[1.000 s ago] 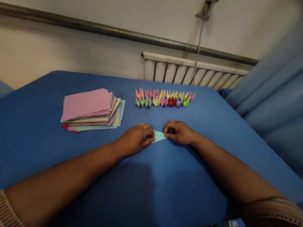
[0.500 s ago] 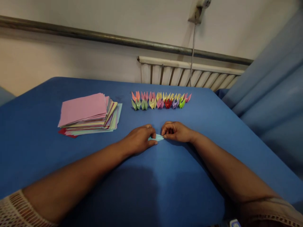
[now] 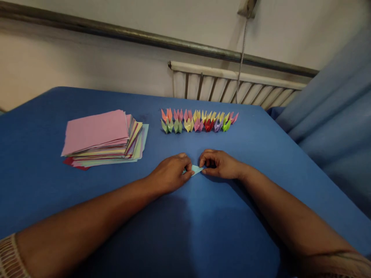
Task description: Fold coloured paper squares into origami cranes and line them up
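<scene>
A small piece of folded light-blue paper (image 3: 196, 170) lies low over the blue table between my hands. My left hand (image 3: 173, 172) pinches its left part with thumb and fingers, which cover that end. At the paper's right tip is my right hand (image 3: 218, 163), its fingers curled and thumb and forefinger close to the point. Whether the right fingertips grip the tip or only touch it is hard to see. Beyond my hands, several folded paper figures (image 3: 198, 124) with pointed tips stand in two rows, in green, yellow, pink, red, purple and orange.
A stack of coloured paper sheets (image 3: 97, 131), pink on top, sits on the left of the blue table (image 3: 162, 247). Behind the table are a wall pipe (image 3: 139, 38), a white barred rail (image 3: 208, 70) and a hanging cord (image 3: 241, 54). A blue curtain (image 3: 333, 100) hangs at the right.
The view has shifted slightly. More of the light-blue paper shows between my hands, as a pointed triangle, and my right thumb and forefinger are a little further apart.
</scene>
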Action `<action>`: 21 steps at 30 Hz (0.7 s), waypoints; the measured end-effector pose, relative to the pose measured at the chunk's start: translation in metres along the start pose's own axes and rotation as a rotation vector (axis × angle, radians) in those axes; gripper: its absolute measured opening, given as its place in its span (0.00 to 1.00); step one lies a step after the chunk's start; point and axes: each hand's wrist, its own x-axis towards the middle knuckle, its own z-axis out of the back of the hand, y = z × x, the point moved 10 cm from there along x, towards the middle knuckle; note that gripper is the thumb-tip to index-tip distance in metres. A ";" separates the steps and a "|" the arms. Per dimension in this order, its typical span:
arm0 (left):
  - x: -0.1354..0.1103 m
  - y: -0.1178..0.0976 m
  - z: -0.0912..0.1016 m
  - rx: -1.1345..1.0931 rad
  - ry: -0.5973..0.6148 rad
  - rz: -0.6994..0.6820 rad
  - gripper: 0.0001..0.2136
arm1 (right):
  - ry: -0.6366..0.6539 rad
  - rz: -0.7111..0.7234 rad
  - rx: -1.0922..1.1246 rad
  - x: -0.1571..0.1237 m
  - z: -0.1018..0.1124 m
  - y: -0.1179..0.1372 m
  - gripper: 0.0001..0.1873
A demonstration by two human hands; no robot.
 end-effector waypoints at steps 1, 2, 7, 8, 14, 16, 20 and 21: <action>0.000 0.000 0.000 0.001 0.000 0.002 0.05 | 0.003 0.000 -0.011 0.000 0.000 0.001 0.06; 0.000 0.001 0.000 0.002 0.001 0.005 0.05 | 0.004 -0.001 -0.023 0.000 0.000 0.002 0.06; 0.000 0.001 0.000 0.006 -0.019 0.002 0.05 | -0.059 -0.070 -0.177 0.000 -0.001 0.003 0.15; 0.000 0.000 0.000 0.008 -0.025 -0.002 0.05 | -0.078 -0.083 -0.218 0.000 -0.001 0.004 0.17; -0.001 0.001 0.000 -0.009 -0.029 -0.020 0.05 | -0.094 -0.106 -0.343 0.000 -0.005 0.005 0.12; -0.001 0.001 0.001 -0.013 -0.030 -0.023 0.05 | -0.076 -0.112 -0.332 0.000 -0.005 0.006 0.12; -0.002 0.001 0.001 -0.004 -0.035 -0.024 0.05 | -0.088 -0.135 -0.307 -0.001 -0.005 0.008 0.17; -0.002 0.001 0.000 -0.003 -0.034 -0.029 0.05 | -0.100 -0.137 -0.306 -0.001 -0.005 0.009 0.17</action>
